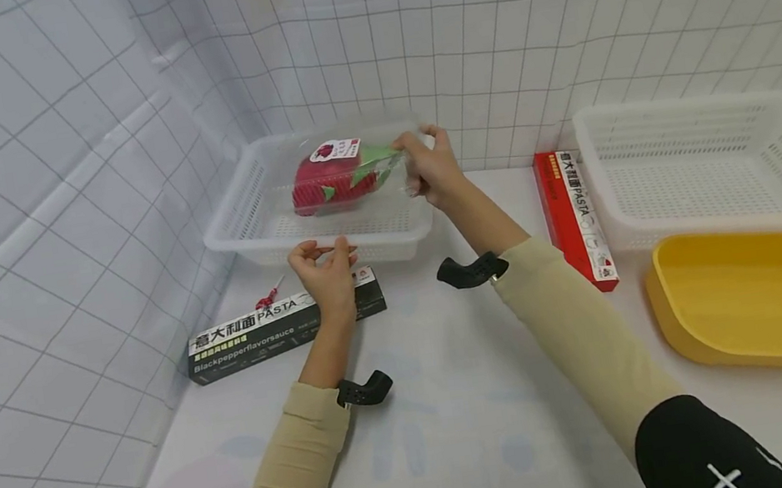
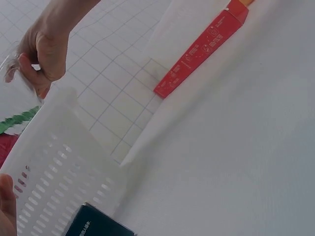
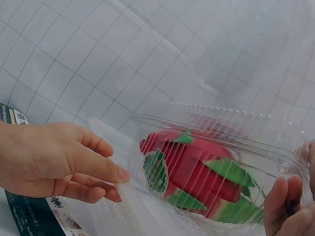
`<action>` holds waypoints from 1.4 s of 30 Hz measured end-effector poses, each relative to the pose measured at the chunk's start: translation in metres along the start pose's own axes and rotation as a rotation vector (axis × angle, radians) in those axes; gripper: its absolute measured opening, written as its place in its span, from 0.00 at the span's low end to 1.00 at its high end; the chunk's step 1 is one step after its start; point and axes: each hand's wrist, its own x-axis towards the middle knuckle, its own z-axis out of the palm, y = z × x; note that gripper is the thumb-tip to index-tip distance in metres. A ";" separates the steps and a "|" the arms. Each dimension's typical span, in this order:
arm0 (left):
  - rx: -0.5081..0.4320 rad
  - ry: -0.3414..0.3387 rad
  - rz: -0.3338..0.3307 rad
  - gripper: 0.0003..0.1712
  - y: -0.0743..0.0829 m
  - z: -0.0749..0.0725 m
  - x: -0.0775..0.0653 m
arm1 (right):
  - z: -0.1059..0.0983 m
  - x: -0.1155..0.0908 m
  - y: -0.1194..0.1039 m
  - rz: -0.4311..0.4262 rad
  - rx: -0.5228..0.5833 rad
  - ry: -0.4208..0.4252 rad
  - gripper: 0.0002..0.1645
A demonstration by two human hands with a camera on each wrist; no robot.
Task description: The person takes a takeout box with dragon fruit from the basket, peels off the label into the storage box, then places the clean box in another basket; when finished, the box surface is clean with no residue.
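Observation:
A clear plastic clamshell box (image 3: 197,115) holds a red dragon fruit (image 1: 330,181) with green tips and a white label on top. My right hand (image 1: 436,165) grips the box by its right end, over the left white basket (image 1: 237,229); whether the box touches the basket floor I cannot tell. My left hand (image 1: 328,279) is at the basket's front rim, its fingers curled and pinching the edge in the right wrist view. Below that hand lies a dark pasta box (image 1: 283,332), partly hidden by the wrist.
A small red item (image 1: 267,299) lies behind the dark box. On the right are a red pasta box (image 1: 575,220), a second white basket (image 1: 706,218) and a yellow tub (image 1: 675,319). Gridded white cloth walls (image 1: 481,36) stand behind and left.

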 end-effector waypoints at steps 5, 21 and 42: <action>0.008 -0.003 0.015 0.21 0.001 0.000 0.000 | -0.009 -0.007 -0.007 -0.017 0.087 -0.004 0.34; 0.046 -0.002 0.012 0.21 0.002 0.000 0.002 | -0.037 -0.036 -0.028 -0.047 0.176 0.051 0.18; 0.047 0.002 0.017 0.21 0.005 -0.002 0.006 | -0.095 -0.089 -0.054 -0.096 0.259 -0.086 0.14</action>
